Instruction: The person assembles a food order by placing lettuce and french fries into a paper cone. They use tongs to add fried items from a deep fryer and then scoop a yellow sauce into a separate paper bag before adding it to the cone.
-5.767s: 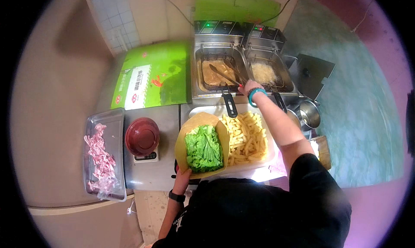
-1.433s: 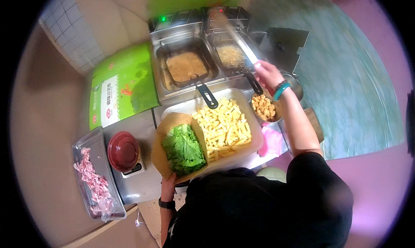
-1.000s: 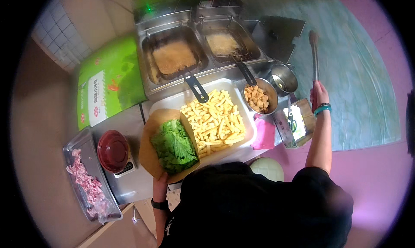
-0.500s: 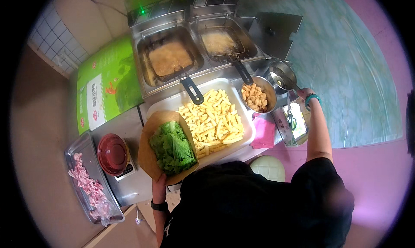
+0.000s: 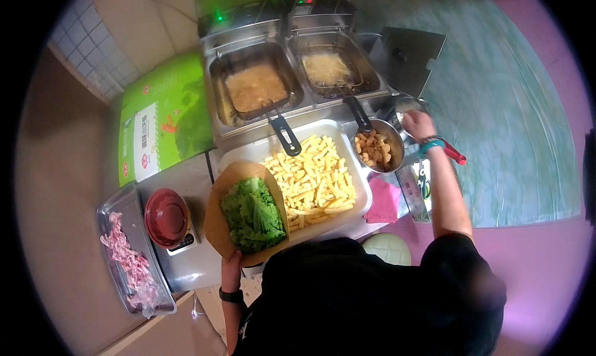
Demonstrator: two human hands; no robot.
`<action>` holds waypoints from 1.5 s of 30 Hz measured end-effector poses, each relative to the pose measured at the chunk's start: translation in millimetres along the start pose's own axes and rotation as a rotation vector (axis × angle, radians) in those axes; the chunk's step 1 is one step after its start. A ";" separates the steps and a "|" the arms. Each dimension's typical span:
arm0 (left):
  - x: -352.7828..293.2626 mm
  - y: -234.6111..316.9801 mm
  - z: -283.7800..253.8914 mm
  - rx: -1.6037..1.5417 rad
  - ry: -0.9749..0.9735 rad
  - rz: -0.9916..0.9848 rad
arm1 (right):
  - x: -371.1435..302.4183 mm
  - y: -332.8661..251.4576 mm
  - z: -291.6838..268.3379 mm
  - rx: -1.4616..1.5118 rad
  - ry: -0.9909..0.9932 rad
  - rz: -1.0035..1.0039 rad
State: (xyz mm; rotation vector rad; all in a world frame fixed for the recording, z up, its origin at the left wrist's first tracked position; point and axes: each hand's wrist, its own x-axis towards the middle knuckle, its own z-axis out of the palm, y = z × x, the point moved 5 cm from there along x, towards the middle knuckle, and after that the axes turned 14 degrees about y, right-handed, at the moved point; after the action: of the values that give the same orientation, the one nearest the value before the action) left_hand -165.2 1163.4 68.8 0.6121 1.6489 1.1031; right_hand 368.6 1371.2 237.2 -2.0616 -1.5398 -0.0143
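Note:
In my left hand is the rim of a brown paper box, my fingers closed on its near edge. Green lettuce fills the box. It is held over the left part of a white tray of pale fries. My right hand is closed over the steel bowl at the right; what its fingers hold is hidden. A red handle sticks out from beneath that wrist. Beside this hand stands a steel pot of browned fried pieces.
Behind the tray is a two-tank fryer with bubbling oil and black-handled baskets. To the left, a red lidded bowl sits on a scale, beside a metal tray of raw meat. A pink cloth lies right of the fries.
My right hand has moved left and slightly up, further over the steel bowl. A red handle now shows below its wrist. My left hand keeps the paper box; the whole view has shifted slightly.

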 end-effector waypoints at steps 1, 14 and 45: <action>1.4 0.5 0.4 0.023 -0.013 0.012 | -3.2 -7.9 26.4 0.337 -0.169 0.230; 4.4 -6.2 -2.2 0.077 0.033 0.028 | 3.4 -76.6 133.8 1.639 -0.822 1.066; 2.2 -3.8 2.1 0.093 0.078 0.132 | 34.2 -92.3 47.8 1.521 -0.764 0.855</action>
State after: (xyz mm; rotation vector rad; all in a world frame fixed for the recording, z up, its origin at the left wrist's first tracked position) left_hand -163.6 1164.3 64.3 0.7556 1.7551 1.1626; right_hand 283.4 1439.2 247.5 -1.1614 -0.3586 1.7702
